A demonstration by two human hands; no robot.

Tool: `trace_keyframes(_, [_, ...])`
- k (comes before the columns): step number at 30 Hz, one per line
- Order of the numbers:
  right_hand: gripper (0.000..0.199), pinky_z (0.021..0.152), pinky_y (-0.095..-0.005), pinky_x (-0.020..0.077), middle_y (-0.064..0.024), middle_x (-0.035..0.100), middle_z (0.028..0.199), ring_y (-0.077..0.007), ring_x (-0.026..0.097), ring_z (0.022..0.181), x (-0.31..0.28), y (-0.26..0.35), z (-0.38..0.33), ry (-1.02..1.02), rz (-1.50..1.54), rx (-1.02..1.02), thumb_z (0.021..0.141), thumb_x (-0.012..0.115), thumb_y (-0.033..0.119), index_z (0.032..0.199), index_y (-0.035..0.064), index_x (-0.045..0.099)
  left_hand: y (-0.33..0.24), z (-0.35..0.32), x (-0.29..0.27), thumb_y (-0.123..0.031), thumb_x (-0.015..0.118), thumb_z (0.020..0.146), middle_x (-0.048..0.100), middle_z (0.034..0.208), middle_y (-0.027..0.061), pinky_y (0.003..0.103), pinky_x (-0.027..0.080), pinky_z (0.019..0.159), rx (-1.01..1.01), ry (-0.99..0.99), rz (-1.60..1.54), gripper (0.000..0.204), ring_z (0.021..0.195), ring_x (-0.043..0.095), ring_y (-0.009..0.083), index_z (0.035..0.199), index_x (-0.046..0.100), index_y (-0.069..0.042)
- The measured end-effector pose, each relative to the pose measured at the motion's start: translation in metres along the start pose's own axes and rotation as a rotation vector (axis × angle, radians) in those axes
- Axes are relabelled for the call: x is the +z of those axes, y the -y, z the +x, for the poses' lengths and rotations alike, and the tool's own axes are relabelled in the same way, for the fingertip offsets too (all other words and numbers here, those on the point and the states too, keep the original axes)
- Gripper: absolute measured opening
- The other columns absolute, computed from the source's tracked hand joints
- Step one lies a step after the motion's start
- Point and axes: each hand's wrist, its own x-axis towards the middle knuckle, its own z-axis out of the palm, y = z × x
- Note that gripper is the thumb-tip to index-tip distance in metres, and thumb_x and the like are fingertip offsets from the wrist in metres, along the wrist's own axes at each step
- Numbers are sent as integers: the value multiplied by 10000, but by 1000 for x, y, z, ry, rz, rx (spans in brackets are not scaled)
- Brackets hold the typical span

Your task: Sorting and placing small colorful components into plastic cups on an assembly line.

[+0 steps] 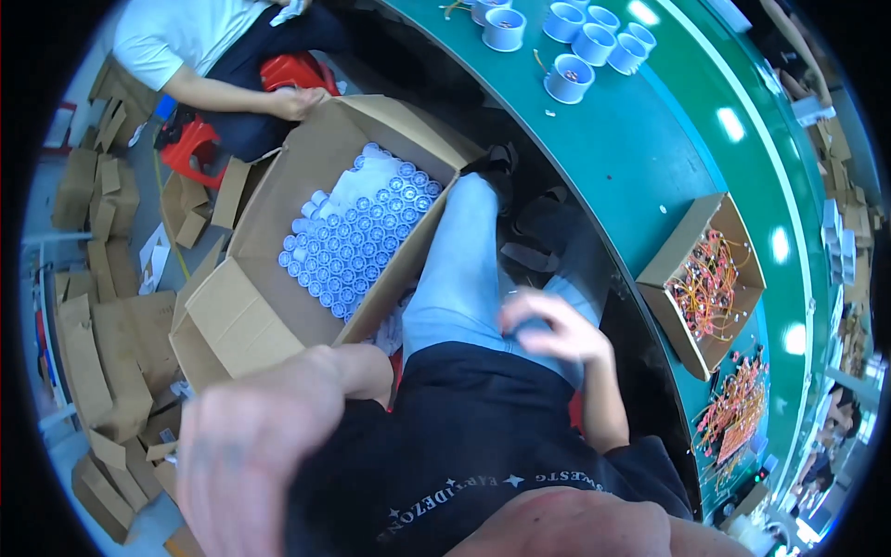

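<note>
My left hand (264, 436) is raised large at the lower left, beside the open cardboard box, its fingers smeared by motion. Over my lap, my right hand (559, 327) has its fingers curled around a small dark spot; blur hides what it is. Left of my legs stands the large open cardboard box (251, 302). Inside it, many pale blue-white round plastic parts (357, 243) stand in packed rows, a few lying tipped on their sides. A whitish sheet or bag (365, 184) lies over part of the far rows.
On the green table (613, 153) to the right are several white cups (568, 79). A small carton (682, 246) holds tangled wires, with more loose wires (736, 408) nearby. A co-worker's hand (302, 102) touches the box's far edge. Flattened cardboard (116, 357) lies left, near red stools (195, 148).
</note>
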Motion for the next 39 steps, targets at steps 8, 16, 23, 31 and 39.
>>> trace_keyframes(8, [644, 910, -339, 440, -192, 614, 1099, -290, 582, 994, -65, -276, 69, -731, -405, 570, 913, 527, 515, 1219, -51, 517, -198, -216, -14, -230, 598, 904, 593, 1084, 168, 354, 439, 912, -1904, -167, 1935, 311, 1042, 573, 285, 1112, 554, -3])
trace_keyframes(16, [817, 1032, -347, 356, -211, 531, 1286, -282, 519, 1177, -71, -305, 51, -563, -18, 472, 927, 380, 622, 1337, -82, 431, -191, -306, -27, -431, 585, 894, 501, 1268, 246, 383, 390, 1009, -1995, -396, 1805, 598, 1202, 489, 361, 1267, 461, 20])
trace_keyframes(23, [420, 858, -378, 482, -211, 672, 1001, -340, 630, 971, -54, -309, 71, -689, 58, 872, 925, 495, 331, 1017, -51, 646, -119, -276, -44, -579, 603, 812, 411, 1316, 350, 418, 381, 1029, -2421, 297, 1879, 986, 1225, 444, 441, 1369, 245, 151])
trace_keyframes(31, [279, 753, -410, 513, -217, 675, 908, -354, 654, 855, -143, -383, 25, -946, -694, 525, 876, 522, 237, 940, -5, 646, -64, -294, -50, -585, 627, 777, 394, 1327, 357, 429, 382, 1029, -2094, 456, 1823, 1042, 1226, 437, 452, 1374, 212, 161])
trace_keyframes(39, [181, 680, -336, 491, -123, 637, 812, -222, 634, 757, -16, -118, -40, -645, -322, 274, 874, 620, 196, 938, 27, 605, -128, -294, -79, -297, 673, 832, 497, 1282, 236, 396, 420, 985, -1907, 63, 1779, 627, 1201, 497, 350, 1306, 420, 25])
